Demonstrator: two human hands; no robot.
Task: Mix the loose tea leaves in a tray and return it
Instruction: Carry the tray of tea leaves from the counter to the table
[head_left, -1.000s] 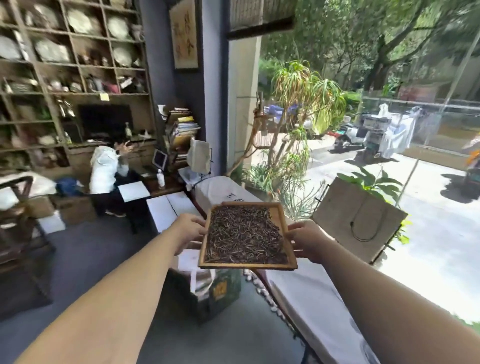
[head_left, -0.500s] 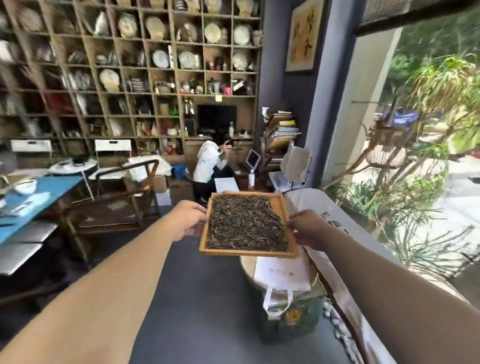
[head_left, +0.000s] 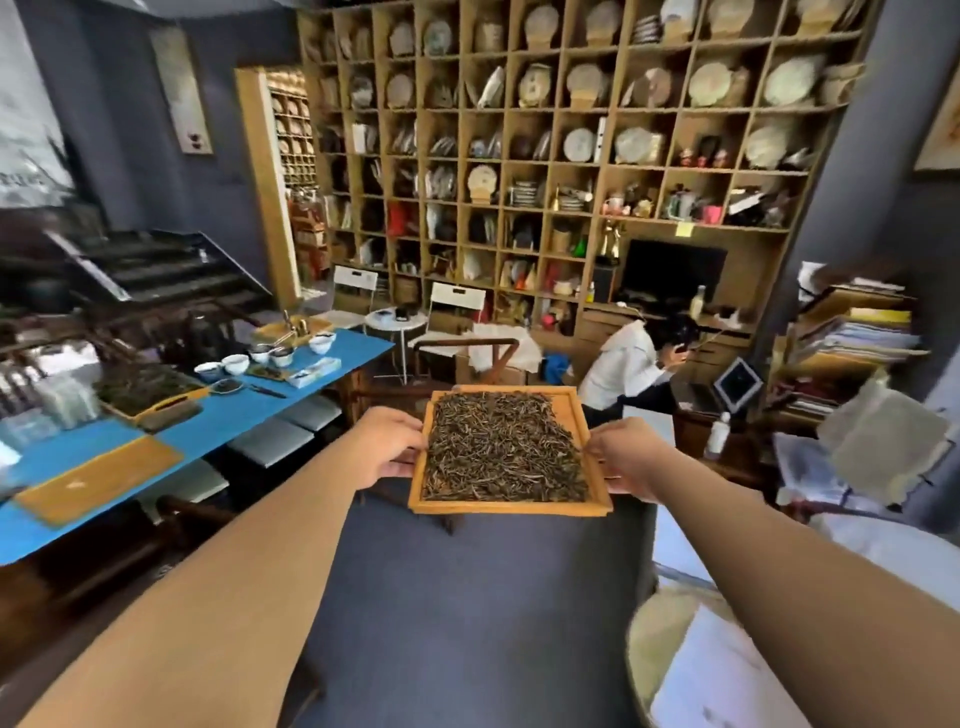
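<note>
Far to the left of the tray, the blue table (head_left: 249, 415) is carrying a second tray of leaves (head_left: 148, 391) and a row of small white cups (head_left: 235, 363); we are reading that as the likely place to set ours back down, though nothing confirms it. Our left hand (head_left: 387, 446) is gripping the tray's left rim, thumb over the edge and fingers curled beneath. The wooden tray (head_left: 506, 507) is hanging in the air between both hands, roughly level, above the dark floor, with the loose tea leaves (head_left: 501, 449) spread across most of it. Our right hand (head_left: 626, 457) is clasping the tray's right rim the same way. We are judging this as the return step: next we are needing a steady, level carry toward the table, since any tilt could spill leaves.
</note>
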